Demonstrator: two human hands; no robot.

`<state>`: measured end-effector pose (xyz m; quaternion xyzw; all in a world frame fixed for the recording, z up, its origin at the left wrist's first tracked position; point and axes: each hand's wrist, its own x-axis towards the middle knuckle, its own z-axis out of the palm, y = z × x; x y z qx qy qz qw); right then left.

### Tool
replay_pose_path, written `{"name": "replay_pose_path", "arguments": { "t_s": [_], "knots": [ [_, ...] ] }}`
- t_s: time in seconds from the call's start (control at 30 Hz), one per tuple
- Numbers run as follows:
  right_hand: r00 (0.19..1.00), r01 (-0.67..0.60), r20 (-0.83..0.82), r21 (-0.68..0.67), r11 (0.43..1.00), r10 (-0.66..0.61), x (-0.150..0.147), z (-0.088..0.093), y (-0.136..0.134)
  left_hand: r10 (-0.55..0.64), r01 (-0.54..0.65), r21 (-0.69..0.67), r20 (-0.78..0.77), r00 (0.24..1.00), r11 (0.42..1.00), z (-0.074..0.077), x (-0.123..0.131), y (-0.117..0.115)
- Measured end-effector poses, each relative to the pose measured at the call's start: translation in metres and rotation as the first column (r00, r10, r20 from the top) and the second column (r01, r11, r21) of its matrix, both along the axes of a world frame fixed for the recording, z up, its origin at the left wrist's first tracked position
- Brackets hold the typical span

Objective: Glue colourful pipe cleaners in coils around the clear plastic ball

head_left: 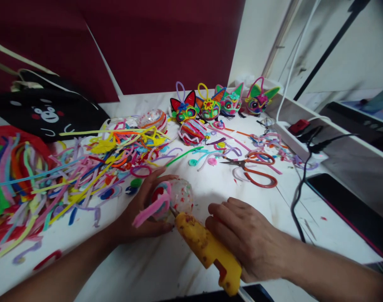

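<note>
My left hand [144, 209] is wrapped around a clear plastic ball [182, 195] with red specks and a coil of coloured pipe cleaner on its left side. A pink pipe cleaner [152, 209] sticks out from that coil toward me. My right hand [241, 235] grips a yellow hot glue gun [197, 239], a glue stick showing at its back end. The gun's nozzle meets the ball at the edge of the coil; whether glue is coming out cannot be made out. Beyond the hands, orange-handled scissors [257, 170] lie with their blades slightly apart.
Loose pipe cleaners [84, 176] pile up on the left, by a black bag [50, 109]. Several decorated cat-like heads [185, 110] line the back, with a striped ball [193, 132] before them. To the right are a power strip [293, 140], a black cable [296, 205] and a phone [345, 209].
</note>
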<state>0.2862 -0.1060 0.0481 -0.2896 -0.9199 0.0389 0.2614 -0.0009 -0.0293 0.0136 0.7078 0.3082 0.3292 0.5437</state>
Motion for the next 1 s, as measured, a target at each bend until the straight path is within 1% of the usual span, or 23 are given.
{"name": "replay_pose_path", "arguments": {
  "t_s": [0.2,0.3,0.47,0.6,0.73,0.83,1.0],
  "knots": [
    [0.998,0.052,-0.026,0.032,0.998,-0.052,0.0029,-0.0015,0.0031,0.0,0.0,0.015,-0.03,1.0,1.0,0.001,-0.0014,-0.0013],
    [0.998,0.042,-0.036,0.009,0.999,-0.042,0.0035,-0.0025,0.0044,0.014,-0.011,0.052,-0.052,0.999,0.999,0.0014,-0.002,-0.0023],
    [0.998,0.038,-0.044,-0.022,0.999,-0.039,0.005,-0.0027,0.0072,-0.011,0.018,0.128,-0.058,0.998,0.992,0.0,-0.004,-0.0016],
    [0.998,0.032,-0.052,-0.01,0.999,-0.033,0.0053,-0.002,0.0078,0.02,-0.013,0.109,-0.064,0.998,0.994,-0.0043,-0.0051,0.0002],
    [0.999,0.025,-0.03,-0.013,1.0,-0.026,0.0044,-0.0009,0.0059,0.014,-0.009,0.117,-0.042,0.999,0.993,-0.0078,-0.005,0.0016],
    [1.0,0.013,-0.016,-0.02,1.0,-0.014,0.004,-0.0001,0.0042,-0.002,0.006,0.118,-0.034,0.999,0.993,-0.0062,-0.0048,0.001],
    [1.0,0.012,-0.009,-0.019,1.0,-0.012,0.0035,0.0006,0.0018,0.025,-0.021,0.063,-0.067,0.997,0.998,-0.0009,-0.0061,-0.0006]
  ]
}}
